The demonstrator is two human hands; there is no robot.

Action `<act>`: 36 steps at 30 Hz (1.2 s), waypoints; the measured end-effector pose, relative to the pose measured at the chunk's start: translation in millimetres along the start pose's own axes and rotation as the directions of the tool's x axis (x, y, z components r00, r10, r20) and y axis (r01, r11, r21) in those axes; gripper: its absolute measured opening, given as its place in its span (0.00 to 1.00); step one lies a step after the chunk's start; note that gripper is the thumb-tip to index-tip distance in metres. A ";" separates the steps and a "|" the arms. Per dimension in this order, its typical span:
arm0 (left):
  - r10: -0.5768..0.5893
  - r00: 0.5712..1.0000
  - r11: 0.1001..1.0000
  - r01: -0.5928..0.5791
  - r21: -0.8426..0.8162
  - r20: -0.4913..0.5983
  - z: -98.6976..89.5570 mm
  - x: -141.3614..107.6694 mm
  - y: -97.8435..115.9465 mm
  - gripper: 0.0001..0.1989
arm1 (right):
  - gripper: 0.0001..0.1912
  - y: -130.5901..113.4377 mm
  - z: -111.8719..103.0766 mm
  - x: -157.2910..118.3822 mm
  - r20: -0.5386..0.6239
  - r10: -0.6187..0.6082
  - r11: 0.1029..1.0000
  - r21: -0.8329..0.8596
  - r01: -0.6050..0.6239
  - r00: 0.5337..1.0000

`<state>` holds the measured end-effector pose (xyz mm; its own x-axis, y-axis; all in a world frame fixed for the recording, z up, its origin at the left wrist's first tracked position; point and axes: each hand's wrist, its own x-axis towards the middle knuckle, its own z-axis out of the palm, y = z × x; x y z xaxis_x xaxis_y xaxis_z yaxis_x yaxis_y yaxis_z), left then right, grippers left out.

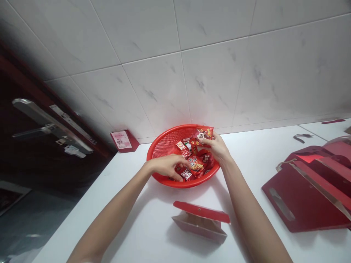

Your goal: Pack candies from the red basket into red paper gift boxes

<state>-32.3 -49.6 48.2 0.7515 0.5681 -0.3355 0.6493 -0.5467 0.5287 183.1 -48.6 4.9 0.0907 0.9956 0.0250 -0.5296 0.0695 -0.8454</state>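
A red plastic colander-like basket point(164, 140) holds several small wrapped snack packets point(195, 163), mostly red. Over its right side, my right hand point(218, 148) pinches a red snack packet point(207, 132) between thumb and fingers. My left hand point(170, 166) reaches in over the left rim, thumb and fingers apart among the packets; its fingertips are partly hidden. Nearer to me, between my forearms, a small red gift box point(200, 228) stands on the white table with its top open.
Several larger red gift boxes point(307, 197) stand at the right. A small red box with a pink label point(124, 141) sits by the tiled wall point(153, 87). A dark strap point(302, 137) lies at the back right. Left of the table is a dark door with a metal handle point(52, 126).
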 end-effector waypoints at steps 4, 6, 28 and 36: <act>-0.077 0.997 0.987 0.073 0.140 0.026 16.5 8.4 -2.3 0.20 | 0.21 -0.3 0.3 -0.6 -0.007 -0.002 1.000 -0.002 0.002 1.000; -0.072 0.997 0.985 0.065 0.161 0.040 19.0 13.4 -5.0 0.16 | 0.21 -0.5 0.4 -0.9 -0.009 -0.002 1.000 -0.016 0.002 1.000; -0.219 0.879 0.653 -0.191 -0.733 -0.424 -1.0 37.1 5.0 0.24 | 0.25 -0.2 1.0 0.4 0.020 0.021 0.996 -0.090 -0.019 1.000; -0.280 0.814 0.581 -0.278 -0.765 -0.508 -3.3 36.9 7.2 0.22 | 0.25 2.2 0.7 1.3 0.017 0.023 0.995 -0.099 -0.021 1.000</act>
<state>-0.3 -30.5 42.1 0.3706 0.9285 -0.0248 0.0791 -0.0049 0.9969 181.6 -47.1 3.4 0.0638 0.9979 0.0149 -0.4449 0.0418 -0.8946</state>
